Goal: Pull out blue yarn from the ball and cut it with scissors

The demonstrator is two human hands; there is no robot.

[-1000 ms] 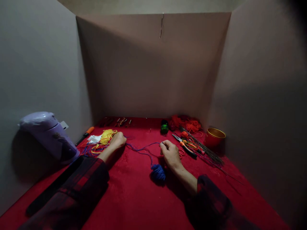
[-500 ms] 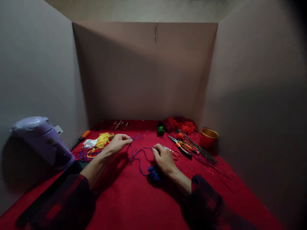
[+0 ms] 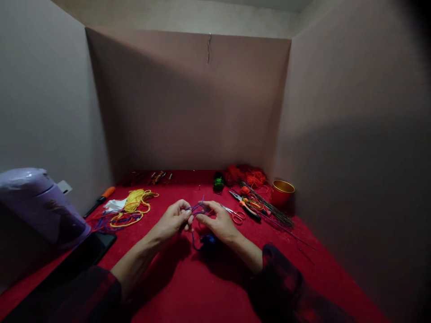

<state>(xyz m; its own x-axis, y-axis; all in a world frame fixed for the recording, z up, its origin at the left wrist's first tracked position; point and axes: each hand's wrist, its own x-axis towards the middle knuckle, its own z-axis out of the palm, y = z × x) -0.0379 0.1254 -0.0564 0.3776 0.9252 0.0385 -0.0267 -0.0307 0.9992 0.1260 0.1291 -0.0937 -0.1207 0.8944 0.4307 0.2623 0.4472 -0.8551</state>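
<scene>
My left hand (image 3: 173, 220) and my right hand (image 3: 217, 220) meet over the middle of the red table (image 3: 188, 287). Both pinch a strand of blue yarn (image 3: 198, 209) between fingertips, the strand looping between them. The strand runs down to a small blue yarn ball (image 3: 208, 240) lying just below my right hand, partly hidden by it. Both arms wear dark plaid sleeves.
A yellow yarn tangle (image 3: 133, 207) with mixed cords lies at the left, near an orange-handled tool (image 3: 100, 200) and a lilac kettle (image 3: 37, 206). Scissors (image 3: 235, 215), pliers (image 3: 245, 207), metal rods (image 3: 272, 213), orange yarn (image 3: 249, 176), a green ball (image 3: 218, 183) and a red cup (image 3: 282, 192) crowd the right. Cardboard walls enclose the table.
My left hand left the yellow yarn and came right with the blue strand; my right hand moved left. The hands now touch over the blue ball, with the strand bunched between them.
</scene>
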